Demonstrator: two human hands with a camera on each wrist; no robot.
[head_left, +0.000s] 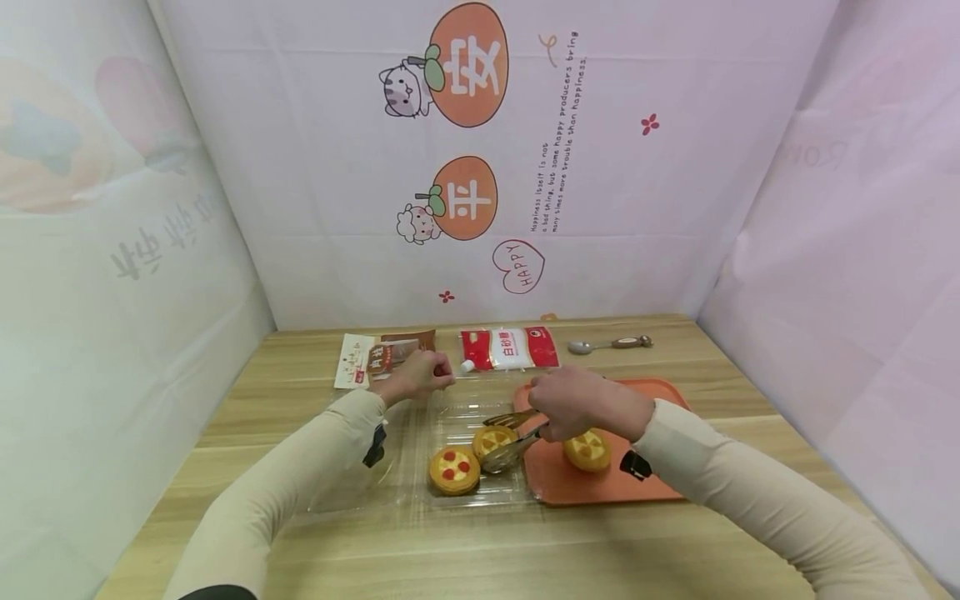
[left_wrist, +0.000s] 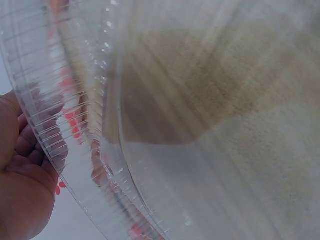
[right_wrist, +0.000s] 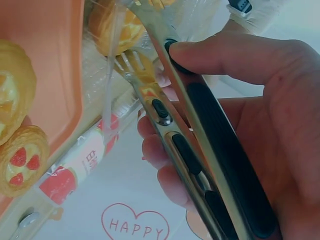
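Note:
My right hand (head_left: 573, 404) grips metal food tongs (head_left: 510, 454) with dark handle pads, thumb on one arm and fingers round the other. The tongs' ends stand at either side of an orange-topped tart (head_left: 495, 440) in the clear plastic container (head_left: 487, 498). Beside it sits a tart with red pieces (head_left: 453, 470). At the hinge side, my left hand (head_left: 415, 377) has curled fingers at the clear lid (head_left: 352, 492), seemingly holding its edge; the ribbed rim (left_wrist: 37, 120) partly covers those fingers in the left wrist view.
Right of the container lies an orange tray (head_left: 555, 487) with a yellow-topped tart (head_left: 588, 450) and a red-topped tart (right_wrist: 22, 160). Along the back lie a brown-and-white packet (head_left: 360, 360), a red-and-white sugar pouch (head_left: 510, 348) and a spoon (head_left: 611, 343).

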